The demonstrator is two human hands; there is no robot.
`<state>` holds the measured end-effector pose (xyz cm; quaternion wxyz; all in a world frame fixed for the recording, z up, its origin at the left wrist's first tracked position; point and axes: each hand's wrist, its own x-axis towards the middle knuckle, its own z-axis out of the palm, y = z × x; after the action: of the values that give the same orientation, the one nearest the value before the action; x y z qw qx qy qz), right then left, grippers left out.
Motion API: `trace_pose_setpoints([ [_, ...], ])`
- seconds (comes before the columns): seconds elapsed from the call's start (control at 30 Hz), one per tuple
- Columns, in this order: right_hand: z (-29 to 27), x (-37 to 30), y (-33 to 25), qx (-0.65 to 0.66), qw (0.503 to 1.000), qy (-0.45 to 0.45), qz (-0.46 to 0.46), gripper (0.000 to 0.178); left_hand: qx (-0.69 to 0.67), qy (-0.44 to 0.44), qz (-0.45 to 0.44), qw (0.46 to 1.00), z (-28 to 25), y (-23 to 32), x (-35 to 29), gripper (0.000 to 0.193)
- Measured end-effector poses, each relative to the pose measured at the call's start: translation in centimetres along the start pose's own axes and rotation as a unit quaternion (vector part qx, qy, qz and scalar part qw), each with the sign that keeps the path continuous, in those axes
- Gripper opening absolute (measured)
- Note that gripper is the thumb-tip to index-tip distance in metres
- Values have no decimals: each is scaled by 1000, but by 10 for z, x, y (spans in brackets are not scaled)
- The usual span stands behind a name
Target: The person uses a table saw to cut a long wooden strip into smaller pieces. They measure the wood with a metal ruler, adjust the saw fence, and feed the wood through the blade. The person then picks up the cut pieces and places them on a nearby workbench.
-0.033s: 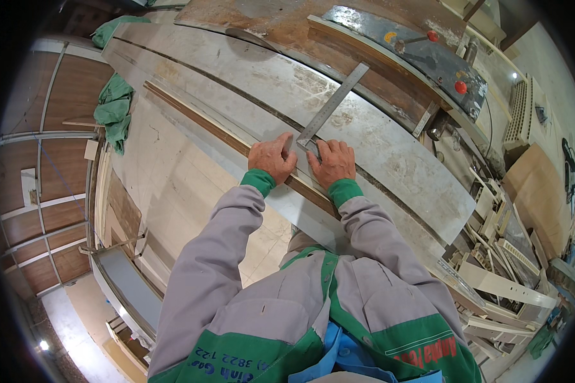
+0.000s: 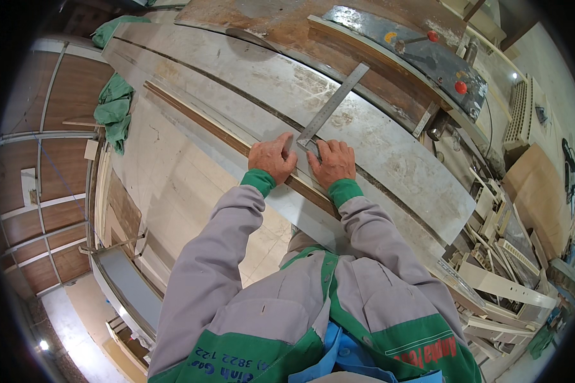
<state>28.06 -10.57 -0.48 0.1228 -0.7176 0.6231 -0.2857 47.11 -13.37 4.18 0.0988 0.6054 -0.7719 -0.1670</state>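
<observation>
A long, narrow wooden strip [image 2: 204, 126] with a brown face and a pale edge lies slantwise along the near side of a grey metal machine table [image 2: 415, 185]. My left hand [image 2: 273, 157] is closed over the strip, fingers curled and thumb toward the square. Close on its right, my right hand [image 2: 333, 163] is bent round the near end of a metal try square [image 2: 334, 104], thumb and forefinger at its corner. The square's ruled blade points away to the far right, across the table's slot. My fingers partly hide the square's near end and the strip under them.
Beyond the table stands a fence [image 2: 377, 54] with a dark plate and red knobs [image 2: 460, 87]. Wood offcuts [image 2: 492, 217] pile up on the right. A green cloth [image 2: 114, 110] hangs at the left, near a grey-topped cart [image 2: 131, 287].
</observation>
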Motion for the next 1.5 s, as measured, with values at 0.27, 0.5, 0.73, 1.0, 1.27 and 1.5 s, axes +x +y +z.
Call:
trace_pose_setpoints([
  [0.27,0,2,0,-1,999,-32,14,37,5,-7,0,1000,1,-2,2,46],
  [0.5,3,6,3,-3,1000,-2,0,38,11,4,6,1000,3,-4,7,47],
  [0.73,4,5,2,3,1000,12,-3,37,6,11,16,1000,2,-3,7,44],
  [1.0,0,6,0,8,1000,-20,15,41,29,2,33,999,-3,-1,7,36],
  [1.27,-1,8,0,-5,999,-44,-3,44,19,-12,52,998,-5,-8,9,42],
  [1.5,-3,32,-17,25,998,-56,-29,38,-146,-26,7,989,-14,-23,33,45],
])
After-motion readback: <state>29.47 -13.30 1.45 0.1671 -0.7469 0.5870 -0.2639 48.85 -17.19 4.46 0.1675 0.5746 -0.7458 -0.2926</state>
